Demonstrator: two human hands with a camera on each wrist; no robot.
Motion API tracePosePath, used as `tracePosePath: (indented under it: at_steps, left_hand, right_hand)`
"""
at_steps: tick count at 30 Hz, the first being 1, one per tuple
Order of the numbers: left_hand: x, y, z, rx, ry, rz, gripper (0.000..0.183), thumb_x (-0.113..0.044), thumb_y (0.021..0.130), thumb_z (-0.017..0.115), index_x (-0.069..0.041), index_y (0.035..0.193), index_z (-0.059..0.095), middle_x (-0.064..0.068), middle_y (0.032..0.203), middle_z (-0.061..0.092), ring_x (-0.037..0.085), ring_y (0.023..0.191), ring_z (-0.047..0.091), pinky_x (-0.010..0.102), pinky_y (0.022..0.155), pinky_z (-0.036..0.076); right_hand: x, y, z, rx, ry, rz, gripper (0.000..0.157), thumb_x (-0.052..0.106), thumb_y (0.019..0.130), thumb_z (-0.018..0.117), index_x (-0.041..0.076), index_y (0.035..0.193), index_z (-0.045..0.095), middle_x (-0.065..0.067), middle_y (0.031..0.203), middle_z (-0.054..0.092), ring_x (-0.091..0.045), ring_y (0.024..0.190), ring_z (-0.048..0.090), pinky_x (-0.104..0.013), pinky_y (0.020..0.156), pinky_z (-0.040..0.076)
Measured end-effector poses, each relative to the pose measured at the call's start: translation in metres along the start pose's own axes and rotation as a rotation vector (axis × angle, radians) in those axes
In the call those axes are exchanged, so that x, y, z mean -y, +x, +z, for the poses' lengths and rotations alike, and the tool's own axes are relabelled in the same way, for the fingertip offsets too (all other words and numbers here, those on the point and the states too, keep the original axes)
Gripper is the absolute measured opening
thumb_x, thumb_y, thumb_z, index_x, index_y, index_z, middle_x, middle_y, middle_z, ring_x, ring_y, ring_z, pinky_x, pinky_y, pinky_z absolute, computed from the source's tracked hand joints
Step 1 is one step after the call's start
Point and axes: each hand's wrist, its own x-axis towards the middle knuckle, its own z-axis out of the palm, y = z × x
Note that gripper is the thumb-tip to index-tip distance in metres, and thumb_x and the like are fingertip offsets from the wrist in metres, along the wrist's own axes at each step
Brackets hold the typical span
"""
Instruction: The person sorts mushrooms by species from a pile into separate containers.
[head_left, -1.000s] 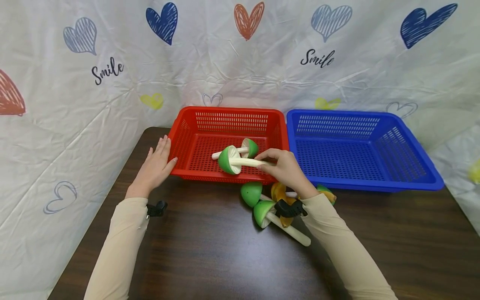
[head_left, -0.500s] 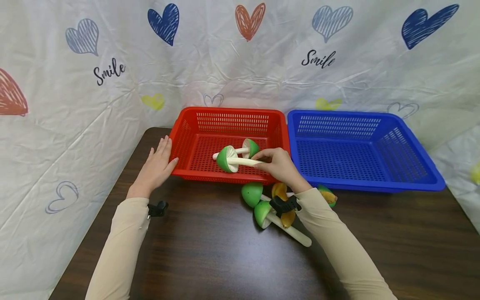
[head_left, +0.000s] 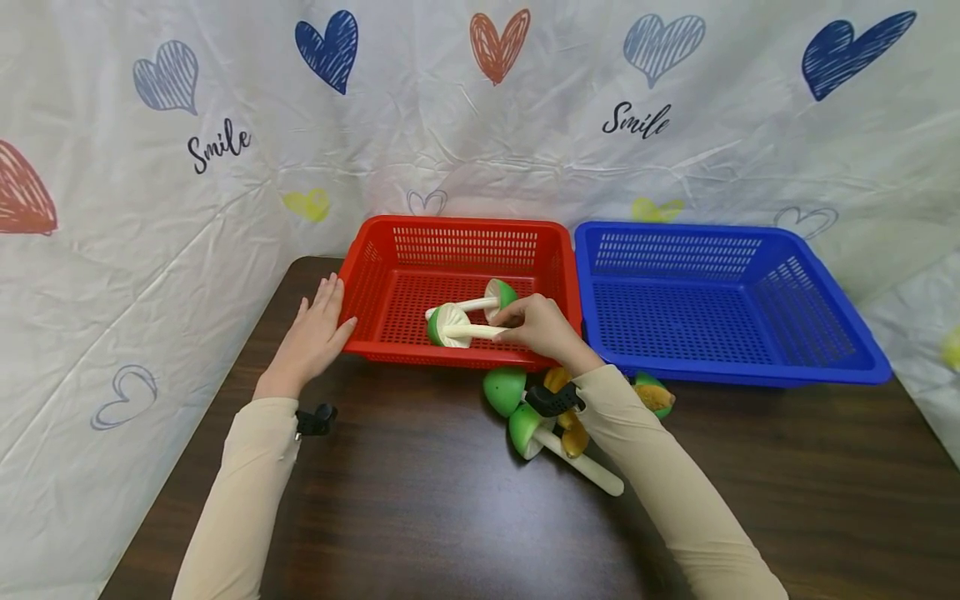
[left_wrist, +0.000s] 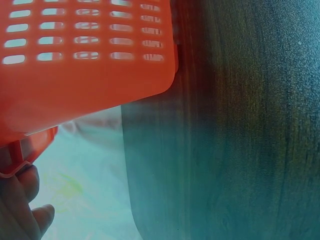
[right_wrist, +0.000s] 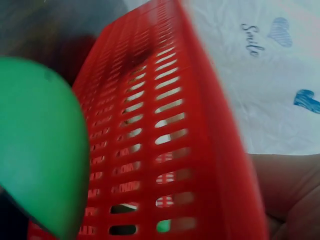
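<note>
In the head view my right hand (head_left: 543, 327) reaches over the near wall of the red basket (head_left: 457, 357) and pinches the pale stem of a toy mushroom (head_left: 472, 332). Its green cap points left, low inside the basket. Just behind it lies another green-capped mushroom (head_left: 501, 300). My left hand (head_left: 311, 333) rests against the basket's left rim with straight fingers. In the left wrist view, fingertips (left_wrist: 30, 182) touch that rim. The right wrist view shows the basket's slotted wall (right_wrist: 170, 115), a large green cap (right_wrist: 42, 145) outside it, and part of my hand.
A blue basket (head_left: 735, 375) stands beside the red one on the right. On the dark table (head_left: 420, 500) in front lie two more mushrooms (head_left: 504, 392), yellow-brown banana-like pieces (head_left: 574, 440) partly under my right wrist, and a green-and-yellow piece (head_left: 654, 395).
My right hand has moved slightly left and lowered the mushroom into the red basket, its cap now beneath the rim line. The left hand stays against the basket.
</note>
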Motion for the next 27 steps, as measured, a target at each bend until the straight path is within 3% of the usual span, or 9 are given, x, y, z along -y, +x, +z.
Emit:
tracePosePath:
  at_steps: [3, 7, 13, 21, 27]
  left_hand:
    - [0.0, 0.0, 0.0, -0.003, -0.003, 0.0, 0.068, -0.03, 0.099, 0.039, 0.005, 0.148, 0.007, 0.02, 0.156, 0.004, 0.032, 0.143, 0.003, 0.058, 0.11, 0.006]
    - [0.0, -0.001, 0.001, -0.006, -0.007, -0.002, 0.068, -0.032, 0.099, 0.038, 0.005, 0.149, 0.007, 0.019, 0.156, 0.004, 0.032, 0.143, 0.003, 0.058, 0.111, 0.006]
    - [0.0, -0.001, 0.001, -0.014, -0.015, 0.005, 0.068, -0.032, 0.1, 0.037, 0.005, 0.149, 0.008, 0.018, 0.156, 0.004, 0.032, 0.143, 0.004, 0.057, 0.111, 0.005]
    - [0.0, -0.001, 0.001, -0.002, -0.012, -0.003, 0.068, -0.03, 0.099, 0.039, 0.005, 0.149, 0.007, 0.019, 0.156, 0.004, 0.031, 0.143, 0.002, 0.057, 0.111, 0.005]
    - [0.001, -0.001, 0.001, -0.003, -0.009, -0.002, 0.068, -0.031, 0.1, 0.038, 0.005, 0.149, 0.007, 0.019, 0.156, 0.003, 0.031, 0.143, 0.002, 0.058, 0.111, 0.005]
  right_hand:
    - [0.002, 0.004, 0.001, 0.035, -0.091, -0.033, 0.018, 0.009, 0.075, 0.079, 0.005, 0.092, 0.076, -0.004, 0.084, 0.072, -0.013, 0.075, 0.064, -0.026, 0.066, 0.05]
    - [0.003, 0.006, 0.001, 0.068, -0.129, -0.051, 0.018, 0.007, 0.074, 0.079, 0.005, 0.091, 0.076, -0.005, 0.084, 0.072, -0.013, 0.076, 0.065, -0.025, 0.066, 0.05]
    - [0.001, 0.008, 0.002, 0.026, -0.158, -0.029, 0.021, 0.009, 0.076, 0.077, 0.004, 0.097, 0.076, -0.005, 0.09, 0.072, -0.017, 0.08, 0.061, -0.028, 0.067, 0.047]
    - [-0.001, 0.004, 0.0, -0.009, -0.118, -0.011, 0.022, 0.004, 0.077, 0.076, 0.002, 0.099, 0.074, -0.007, 0.092, 0.072, -0.019, 0.085, 0.066, -0.033, 0.074, 0.053]
    - [0.002, -0.003, -0.009, -0.066, -0.043, -0.023, 0.021, 0.003, 0.077, 0.075, 0.003, 0.097, 0.075, -0.008, 0.089, 0.072, -0.018, 0.081, 0.068, -0.032, 0.069, 0.053]
